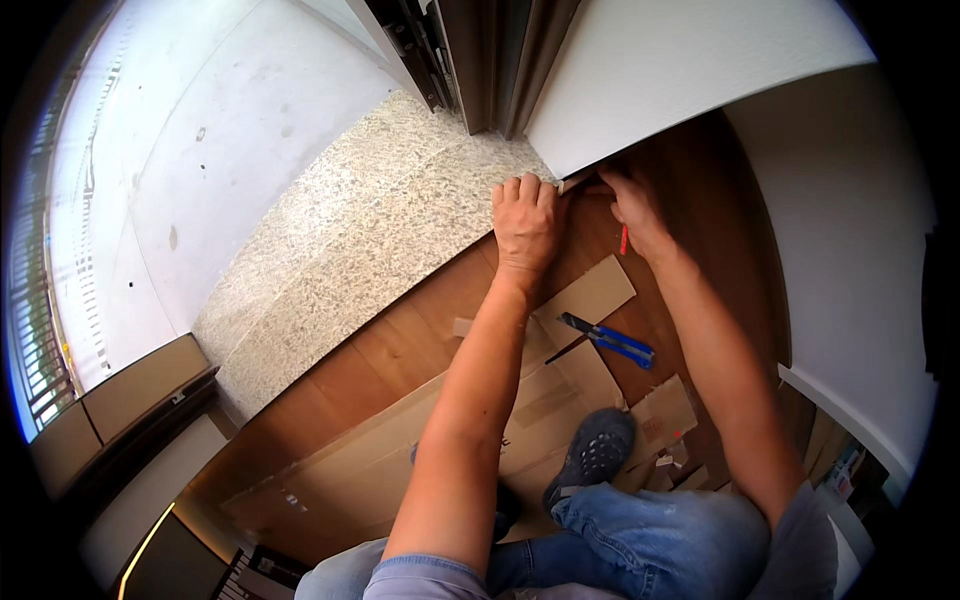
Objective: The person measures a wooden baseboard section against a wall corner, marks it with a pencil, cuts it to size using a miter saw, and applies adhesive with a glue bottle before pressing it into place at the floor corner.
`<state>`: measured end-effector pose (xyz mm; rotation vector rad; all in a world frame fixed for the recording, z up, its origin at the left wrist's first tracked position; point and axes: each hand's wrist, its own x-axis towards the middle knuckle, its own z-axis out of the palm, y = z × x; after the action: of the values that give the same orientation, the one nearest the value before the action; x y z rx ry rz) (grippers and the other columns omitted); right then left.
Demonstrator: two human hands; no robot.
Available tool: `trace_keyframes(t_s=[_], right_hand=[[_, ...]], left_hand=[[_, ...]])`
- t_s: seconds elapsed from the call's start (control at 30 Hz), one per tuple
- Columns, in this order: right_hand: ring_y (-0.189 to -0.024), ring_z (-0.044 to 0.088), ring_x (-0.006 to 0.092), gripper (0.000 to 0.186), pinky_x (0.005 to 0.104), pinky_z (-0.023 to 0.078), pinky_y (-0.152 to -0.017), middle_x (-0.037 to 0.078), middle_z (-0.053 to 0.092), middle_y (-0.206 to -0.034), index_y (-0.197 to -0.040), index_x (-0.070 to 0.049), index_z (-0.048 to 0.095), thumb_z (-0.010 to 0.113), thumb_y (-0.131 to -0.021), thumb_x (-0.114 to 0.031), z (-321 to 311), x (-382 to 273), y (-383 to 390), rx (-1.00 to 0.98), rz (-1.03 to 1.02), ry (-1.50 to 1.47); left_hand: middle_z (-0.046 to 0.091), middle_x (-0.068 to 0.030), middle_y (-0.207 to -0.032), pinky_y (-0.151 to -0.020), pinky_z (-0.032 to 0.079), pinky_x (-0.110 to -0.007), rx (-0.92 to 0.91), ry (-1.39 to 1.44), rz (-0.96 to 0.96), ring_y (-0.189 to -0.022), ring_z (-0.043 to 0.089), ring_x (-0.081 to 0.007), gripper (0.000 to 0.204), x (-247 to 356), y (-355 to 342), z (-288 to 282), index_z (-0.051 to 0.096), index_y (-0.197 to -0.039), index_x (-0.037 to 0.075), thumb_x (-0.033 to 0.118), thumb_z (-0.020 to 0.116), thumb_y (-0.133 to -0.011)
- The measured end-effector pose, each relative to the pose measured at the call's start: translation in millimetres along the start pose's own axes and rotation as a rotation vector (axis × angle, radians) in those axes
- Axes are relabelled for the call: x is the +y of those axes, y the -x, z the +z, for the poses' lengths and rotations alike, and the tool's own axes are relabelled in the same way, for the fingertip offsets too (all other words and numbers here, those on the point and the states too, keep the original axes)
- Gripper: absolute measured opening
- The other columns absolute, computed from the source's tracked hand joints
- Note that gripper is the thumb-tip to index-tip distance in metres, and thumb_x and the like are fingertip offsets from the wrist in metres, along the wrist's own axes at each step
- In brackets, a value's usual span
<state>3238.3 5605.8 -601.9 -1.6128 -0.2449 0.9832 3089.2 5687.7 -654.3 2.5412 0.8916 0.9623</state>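
My left hand (525,218) has its fingers curled over the edge of the speckled stone sill (330,260), by the bottom corner of the white wall. A small pale bit shows beside its fingertips; whatever they grip is hidden. Close to the wall's foot, my right hand (638,208) is closed, its fingertips near the same corner. A thin red stick (624,240), perhaps a pencil, pokes out from beneath that hand. Behind both hands, a blue-handled utility knife (625,347) lies on cardboard (590,300) with its dark end toward the left.
Brown wood-look flooring (390,350) runs along the sill. A large flattened cardboard sheet (350,475) and smaller scraps (663,412) cover part of it around my shoe (595,450). A dark door frame (490,70) rises ahead; white walls stand at the right.
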Motion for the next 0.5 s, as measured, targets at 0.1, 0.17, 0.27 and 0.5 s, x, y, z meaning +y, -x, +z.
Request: trace_keyframes(t_s=[0.1,0.17,0.27,0.5], right_hand=[[-0.104,0.065,0.0204,0.029,0.0361,0.060,-0.084,0.010,0.066,-0.118,-0.124,0.001,0.063,0.059,-0.101,-0.016,-3.4,2.5,-2.5,-0.009,-0.025,0.001],[-0.103,0.066,0.0205,0.030,0.0359,0.060,-0.083,0.011,0.067,-0.117,-0.123,0.002,0.064,0.060,-0.101,-0.017,-3.1,3.6,-2.2,-0.008,-0.041,-0.002],[-0.100,0.067,0.0207,0.030,0.0358,0.061,-0.081,0.011,0.068,-0.115,-0.123,0.002,0.064,0.060,-0.101,-0.019,-1.2,-0.6,-1.4,-0.026,-0.001,-0.007],[-0.102,0.069,0.0220,0.030,0.0368,0.062,-0.080,0.012,0.068,-0.115,-0.123,0.003,0.063,0.060,-0.103,-0.019,-1.0,-3.0,-2.2,-0.077,0.007,0.008]], left_hand=[[0.053,-0.0086,-0.086,-0.076,0.043,-0.043,0.001,0.004,0.007,-0.084,0.054,-0.0304,0.027,0.0,0.0,2.2,0.057,-0.078,0.010,0.023,0.081,-0.076],[0.053,-0.0086,-0.086,-0.076,0.043,-0.043,0.003,-0.002,0.012,-0.084,0.054,-0.0303,0.028,-0.7,0.4,3.6,0.057,-0.078,0.010,0.022,0.081,-0.075],[0.053,-0.0083,-0.086,-0.076,0.043,-0.043,0.008,-0.013,0.010,-0.084,0.054,-0.0302,0.028,-1.7,0.8,4.6,0.057,-0.077,0.010,0.022,0.082,-0.074],[0.053,-0.0080,-0.086,-0.075,0.042,-0.043,0.000,-0.002,0.000,-0.084,0.053,-0.0302,0.028,-0.8,-0.2,2.6,0.057,-0.076,0.010,0.022,0.082,-0.074]])
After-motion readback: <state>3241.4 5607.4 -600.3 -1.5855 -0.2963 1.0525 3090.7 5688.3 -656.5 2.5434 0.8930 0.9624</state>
